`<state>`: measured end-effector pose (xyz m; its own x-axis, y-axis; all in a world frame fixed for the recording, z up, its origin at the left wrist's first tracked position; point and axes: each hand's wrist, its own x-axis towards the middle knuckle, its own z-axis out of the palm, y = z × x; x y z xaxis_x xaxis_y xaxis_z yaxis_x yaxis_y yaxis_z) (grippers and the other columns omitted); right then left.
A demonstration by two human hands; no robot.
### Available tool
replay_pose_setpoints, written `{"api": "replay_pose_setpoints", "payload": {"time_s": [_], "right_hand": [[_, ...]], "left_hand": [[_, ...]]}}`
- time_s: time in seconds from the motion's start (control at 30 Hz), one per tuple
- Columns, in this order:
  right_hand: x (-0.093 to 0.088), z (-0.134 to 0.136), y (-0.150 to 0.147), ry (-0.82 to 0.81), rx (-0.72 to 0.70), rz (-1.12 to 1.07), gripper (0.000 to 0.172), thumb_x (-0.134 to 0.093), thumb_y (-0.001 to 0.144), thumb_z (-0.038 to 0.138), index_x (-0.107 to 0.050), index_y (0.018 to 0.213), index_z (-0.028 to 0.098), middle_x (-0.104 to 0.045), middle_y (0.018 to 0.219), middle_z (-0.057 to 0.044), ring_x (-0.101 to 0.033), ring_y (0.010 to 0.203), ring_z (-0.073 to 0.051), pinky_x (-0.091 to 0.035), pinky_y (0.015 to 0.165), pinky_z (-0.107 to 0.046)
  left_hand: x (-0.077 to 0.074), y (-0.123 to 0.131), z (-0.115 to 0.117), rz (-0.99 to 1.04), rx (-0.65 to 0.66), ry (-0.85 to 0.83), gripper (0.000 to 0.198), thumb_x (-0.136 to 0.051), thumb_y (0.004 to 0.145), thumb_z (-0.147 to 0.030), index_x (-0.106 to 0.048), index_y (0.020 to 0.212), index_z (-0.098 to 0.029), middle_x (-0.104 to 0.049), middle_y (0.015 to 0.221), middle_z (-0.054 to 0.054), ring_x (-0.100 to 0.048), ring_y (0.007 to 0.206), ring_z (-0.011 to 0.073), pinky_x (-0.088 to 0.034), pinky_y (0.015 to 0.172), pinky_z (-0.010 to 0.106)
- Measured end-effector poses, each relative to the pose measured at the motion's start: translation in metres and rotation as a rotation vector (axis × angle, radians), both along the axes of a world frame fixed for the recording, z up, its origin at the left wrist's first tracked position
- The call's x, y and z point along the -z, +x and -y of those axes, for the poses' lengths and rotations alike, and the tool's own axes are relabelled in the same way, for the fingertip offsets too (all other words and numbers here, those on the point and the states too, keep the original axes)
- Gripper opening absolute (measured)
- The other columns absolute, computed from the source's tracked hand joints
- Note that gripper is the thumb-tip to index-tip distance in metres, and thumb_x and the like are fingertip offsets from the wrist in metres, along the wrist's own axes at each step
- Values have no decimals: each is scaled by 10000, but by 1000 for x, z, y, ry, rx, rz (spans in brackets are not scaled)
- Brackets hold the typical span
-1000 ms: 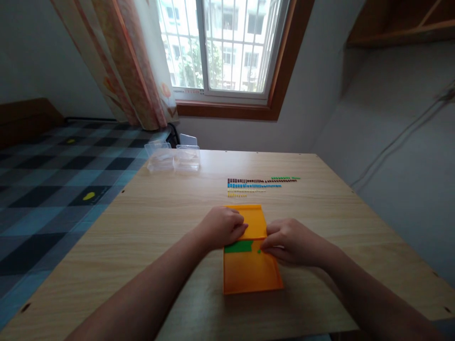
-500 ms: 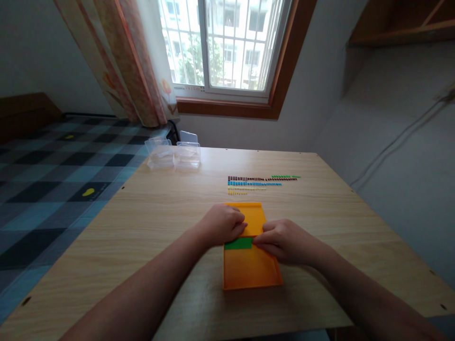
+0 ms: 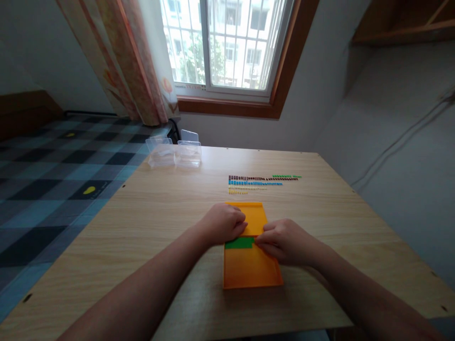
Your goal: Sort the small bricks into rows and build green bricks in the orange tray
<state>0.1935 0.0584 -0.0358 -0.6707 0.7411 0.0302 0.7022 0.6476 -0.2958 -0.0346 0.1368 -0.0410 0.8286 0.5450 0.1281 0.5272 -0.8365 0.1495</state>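
An orange hinged case (image 3: pixel 250 272) lies unfolded on the table in front of me. A green block of small pieces (image 3: pixel 239 243) fills the upper left of its nearer half, against the middle ridge. My left hand (image 3: pixel 225 223) is closed over the case's left edge, fingers curled and thumb by the ridge. At the green block's right end, my right hand (image 3: pixel 284 241) pinches with its fingertips inside the case; what is between them is hidden or too small to name. Its lower fingers cross the case's right edge.
Beyond the case, rows of tiny pieces lie on the table (image 3: pixel 170 203): dark brown ones (image 3: pixel 245 178), blue ones (image 3: pixel 245 183), pale and yellow ones (image 3: pixel 237 192), green ones (image 3: pixel 284 176). Clear plastic boxes (image 3: pixel 188 154) stand at the far left. A bed (image 3: pixel 71 170) adjoins the left side.
The green block reaches slightly farther right, with a small step at its right end. My right fingertips have shifted slightly right. My left hand stays on the case.
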Motion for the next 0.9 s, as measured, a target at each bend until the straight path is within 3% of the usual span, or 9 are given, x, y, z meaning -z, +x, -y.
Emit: {"api": "replay_pose_setpoints", "payload": {"time_s": [0.47,0.63,0.73,0.9], "right_hand": [[0,3,-5,39,49,-6,234,-557,933,195,-688,739,191,-661,722,-4,-513,596,-102,-264,577,-265],[0,2,1,107,56,-162,182,-563,898,181,-722,812,200,-679,737,-13,-557,619,-119,-312,589,-259],[2,-4,10,233,142,-334,167,-571,899,205,-731,855,193,-655,692,-13,-553,610,-129,-353,598,-257],[15,-26,32,450,438,-546,187,-570,923,264,-738,877,195,-623,654,-19,-523,605,-157,-422,637,-290]], "left_hand": [[-1,1,1,8,-6,-2,275,-596,905,-289,-659,660,-180,-674,690,20,-570,610,150,-303,557,300],[-1,1,1,22,1,2,284,-585,912,-289,-657,663,-174,-674,694,29,-559,611,146,-292,558,281],[0,0,1,72,-6,0,299,-561,917,-278,-629,644,-175,-645,667,21,-522,590,138,-289,565,274],[9,-6,-9,279,-95,-78,376,-510,911,-303,-471,559,-177,-485,565,-16,-405,551,120,-249,569,276]]}}
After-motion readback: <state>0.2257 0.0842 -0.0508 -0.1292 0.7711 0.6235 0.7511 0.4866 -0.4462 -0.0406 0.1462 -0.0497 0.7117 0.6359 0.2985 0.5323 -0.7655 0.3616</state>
